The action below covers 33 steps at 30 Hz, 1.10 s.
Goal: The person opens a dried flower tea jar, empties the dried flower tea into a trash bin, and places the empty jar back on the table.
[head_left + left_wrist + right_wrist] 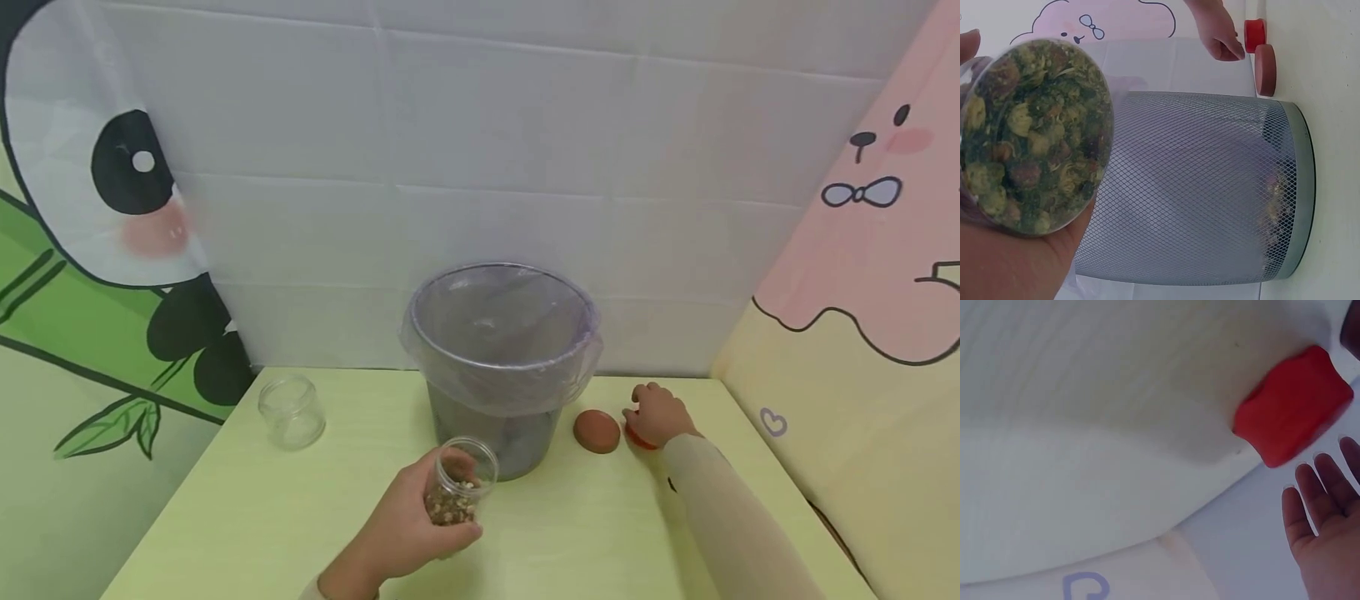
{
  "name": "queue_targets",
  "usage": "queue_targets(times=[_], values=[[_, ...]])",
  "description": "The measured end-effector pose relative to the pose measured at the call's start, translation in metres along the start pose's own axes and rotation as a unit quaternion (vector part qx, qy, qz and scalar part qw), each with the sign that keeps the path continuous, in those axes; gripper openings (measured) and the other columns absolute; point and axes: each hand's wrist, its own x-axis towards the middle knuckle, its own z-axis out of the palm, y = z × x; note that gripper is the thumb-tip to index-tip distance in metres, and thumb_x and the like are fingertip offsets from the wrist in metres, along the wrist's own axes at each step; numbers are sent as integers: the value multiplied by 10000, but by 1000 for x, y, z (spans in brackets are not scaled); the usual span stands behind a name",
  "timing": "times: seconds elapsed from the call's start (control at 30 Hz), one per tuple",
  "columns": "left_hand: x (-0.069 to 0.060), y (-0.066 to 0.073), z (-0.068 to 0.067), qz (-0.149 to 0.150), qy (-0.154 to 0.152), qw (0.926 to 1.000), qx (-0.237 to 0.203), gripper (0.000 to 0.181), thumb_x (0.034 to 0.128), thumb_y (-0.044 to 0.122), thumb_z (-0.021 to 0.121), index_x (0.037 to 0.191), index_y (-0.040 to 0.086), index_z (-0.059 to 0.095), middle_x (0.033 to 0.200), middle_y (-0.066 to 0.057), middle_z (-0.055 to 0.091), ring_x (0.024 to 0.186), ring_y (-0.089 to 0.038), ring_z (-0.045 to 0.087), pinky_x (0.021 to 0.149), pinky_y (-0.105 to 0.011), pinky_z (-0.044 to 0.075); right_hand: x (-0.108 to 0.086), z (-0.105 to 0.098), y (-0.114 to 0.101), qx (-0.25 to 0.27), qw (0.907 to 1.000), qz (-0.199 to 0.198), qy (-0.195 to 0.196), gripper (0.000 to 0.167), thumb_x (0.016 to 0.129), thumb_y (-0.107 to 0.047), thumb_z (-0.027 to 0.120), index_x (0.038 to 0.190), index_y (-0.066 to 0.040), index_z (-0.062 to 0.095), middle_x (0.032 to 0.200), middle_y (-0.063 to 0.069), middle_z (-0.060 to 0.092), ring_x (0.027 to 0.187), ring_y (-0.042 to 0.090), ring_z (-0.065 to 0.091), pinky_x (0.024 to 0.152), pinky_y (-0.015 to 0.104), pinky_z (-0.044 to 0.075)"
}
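My left hand [408,521] grips a clear jar [463,475] holding dried flowers and herbs [1038,137], in front of the bin. The jar's mouth is uncovered, and its base faces the left wrist camera. Over at the right, my right hand [658,414] hovers by a bright red lid [1294,406], partly hidden under it in the head view. In the right wrist view the fingers [1311,490] are extended beside the lid, with nothing held. A brownish-red round lid [597,431] lies to the left of the red one.
A grey mesh bin [480,429] with a clear plastic liner [501,392] stands at the table's back middle; some dried bits show through its mesh low down. An uncovered clear jar [292,414] stands at the back left. Painted walls enclose the pale table [592,533].
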Motion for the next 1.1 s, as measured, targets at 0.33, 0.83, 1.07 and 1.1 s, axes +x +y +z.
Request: queue_targets(times=[0.33, 0.83, 1.07, 1.1], values=[[-3, 1, -3, 62, 161, 9998, 123, 508, 821, 170, 860, 1262, 173, 607, 1184, -58, 659, 987, -219, 662, 826, -328, 571, -1, -38, -26, -21, 9987, -458, 212, 338, 963, -215, 675, 1180, 40, 631, 1121, 178, 599, 999, 419, 611, 894, 576, 522], [-4, 2, -10, -18, 87, 9998, 190, 512, 837, 182, 857, 1274, 143, 593, 1193, -82, 646, 992, -222, 664, 810, -324, 581, -4, -98, -52, 455, 9961, -635, 409, 432, 1010, -232, 598, 1304, 82, 560, 1285, 267, 584, 1172, 457, 571, 1008, 603, 462], [-2, 3, -18, 134, 87, 9986, 500, 502, 818, 160, 869, 1239, 178, 596, 1103, -78, 677, 908, -193, 685, 760, -331, 597, -3, -132, -74, 1284, 9906, -235, 420, 430, 1079, -188, 357, 1374, 85, 509, 1276, 255, 578, 1101, 406, 575, 984, 585, 464], [-1, 3, -19, 179, 107, 9980, 598, 502, 814, 167, 873, 1233, 185, 598, 1099, -73, 680, 909, -185, 682, 765, -327, 594, -3, -139, -78, 1442, 9886, -173, 393, 439, 1082, -189, 325, 1382, 77, 505, 1250, 247, 581, 1073, 392, 571, 969, 574, 466]])
